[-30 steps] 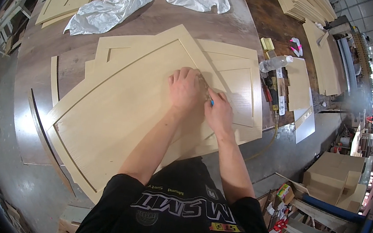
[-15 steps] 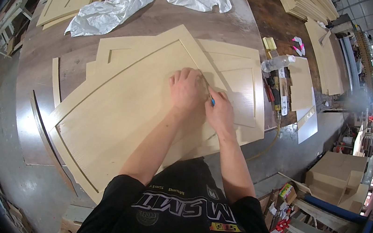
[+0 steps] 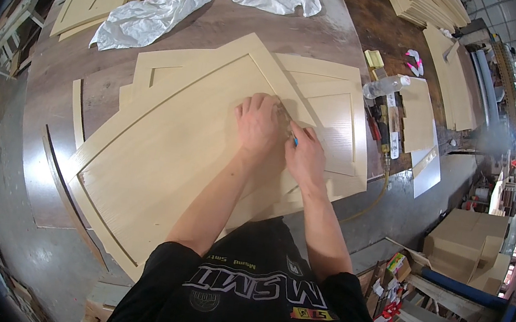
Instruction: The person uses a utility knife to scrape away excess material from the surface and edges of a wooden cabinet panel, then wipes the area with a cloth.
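Observation:
A large pale wooden cabinet door panel (image 3: 162,148) with a raised frame lies tilted across the workbench, on top of a second similar panel (image 3: 337,106). My left hand (image 3: 261,125) presses flat on the top panel near its right frame edge, fingers together. My right hand (image 3: 304,154) sits right beside it, closed around a small blue-tipped tool (image 3: 294,141), mostly hidden by the fingers. The two hands touch.
Crumpled white plastic sheets (image 3: 153,14) lie at the bench's far side. A plastic bottle (image 3: 385,86), small tools and flat boards (image 3: 417,113) sit on the right. Thin curved wood strips (image 3: 75,111) lie left. Cardboard boxes (image 3: 468,244) stand on the floor, right.
Both hands stay on the same spot of the panel; only slight shifts of the fingers and the camera.

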Tool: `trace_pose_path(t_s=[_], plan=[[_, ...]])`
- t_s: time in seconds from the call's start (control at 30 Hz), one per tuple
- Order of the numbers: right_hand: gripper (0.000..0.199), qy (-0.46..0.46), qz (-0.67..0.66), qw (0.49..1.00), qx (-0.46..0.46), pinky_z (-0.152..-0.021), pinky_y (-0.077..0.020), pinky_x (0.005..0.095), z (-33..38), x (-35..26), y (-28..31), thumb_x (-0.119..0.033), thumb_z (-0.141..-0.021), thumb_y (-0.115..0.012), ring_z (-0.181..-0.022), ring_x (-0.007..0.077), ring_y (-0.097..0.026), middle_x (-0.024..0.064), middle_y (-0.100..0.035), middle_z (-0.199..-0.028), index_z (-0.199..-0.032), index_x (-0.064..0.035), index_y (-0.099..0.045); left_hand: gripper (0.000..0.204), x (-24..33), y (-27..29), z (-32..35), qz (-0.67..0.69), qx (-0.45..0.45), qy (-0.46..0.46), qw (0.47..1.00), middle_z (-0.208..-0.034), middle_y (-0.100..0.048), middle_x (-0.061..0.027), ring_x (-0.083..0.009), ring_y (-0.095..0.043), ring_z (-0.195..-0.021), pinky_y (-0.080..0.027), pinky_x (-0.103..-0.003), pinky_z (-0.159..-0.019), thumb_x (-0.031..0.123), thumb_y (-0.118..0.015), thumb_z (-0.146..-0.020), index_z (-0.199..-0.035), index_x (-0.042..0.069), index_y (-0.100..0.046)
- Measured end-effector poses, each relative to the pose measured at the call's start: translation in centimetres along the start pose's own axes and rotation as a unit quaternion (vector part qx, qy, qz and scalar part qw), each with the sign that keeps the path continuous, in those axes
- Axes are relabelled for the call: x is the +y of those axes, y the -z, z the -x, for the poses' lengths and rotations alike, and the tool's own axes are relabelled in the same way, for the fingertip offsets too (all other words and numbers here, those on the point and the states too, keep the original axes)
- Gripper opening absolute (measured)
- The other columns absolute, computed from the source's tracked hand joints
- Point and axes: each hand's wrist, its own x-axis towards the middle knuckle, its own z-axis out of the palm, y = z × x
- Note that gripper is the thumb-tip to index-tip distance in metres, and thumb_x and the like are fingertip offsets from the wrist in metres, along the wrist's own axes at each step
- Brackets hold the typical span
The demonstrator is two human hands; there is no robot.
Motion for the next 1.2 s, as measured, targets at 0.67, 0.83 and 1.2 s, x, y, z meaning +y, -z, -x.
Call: trace_pose_path(t_s=[0.67, 0.83, 1.2], plan=[[0.041, -0.009, -0.062, 0.998, -0.024, -0.085, -0.0558, 0.0462, -0.9, 0.1, 0.2, -0.014, -0.094, -0.067, -0.097, 0.0377, -0.069, 0.0181, -0.070, -0.109, -0.134, -0.0106, -0.069, 0.021, -0.5, -0.2, 0.1, -0.007, 0.006, -0.020, 1.000, -0.115, -0.067, -0.0057, -0.0307, -0.059, -0.112, -0.041, -0.046, -0.097, 0.008, -0.064, -0.093, -0.113, 0.014, -0.068], [0.039, -0.048, -0.245, 0.968, 0.026, -0.078, -0.0540, 0.0330, -1.1, 2.9, -0.5, -0.010, -0.094, -0.070, -0.086, 0.0208, -0.069, 0.0100, -0.071, -0.098, -0.132, -0.0031, -0.070, 0.024, -0.1, -0.2, -0.1, 0.001, 0.004, -0.006, 1.000, -0.123, -0.064, -0.0058, -0.0309, -0.057, -0.117, -0.041, -0.047, -0.099, 0.008, -0.065, -0.091, -0.114, 0.013, -0.068], [0.040, -0.192, -0.461, 0.864, 0.070, -0.056, -0.0530, 0.0273, 0.0, 7.6, 0.7, -0.013, -0.098, -0.068, -0.075, 0.0086, -0.063, 0.0016, -0.067, -0.095, -0.137, -0.0051, -0.068, 0.029, -0.1, -1.1, 0.6, -0.102, -0.011, -0.073, 0.992, -0.133, -0.063, -0.0026, -0.0290, -0.055, -0.126, -0.040, -0.047, -0.106, 0.012, -0.071, -0.084, -0.113, 0.012, -0.076]])
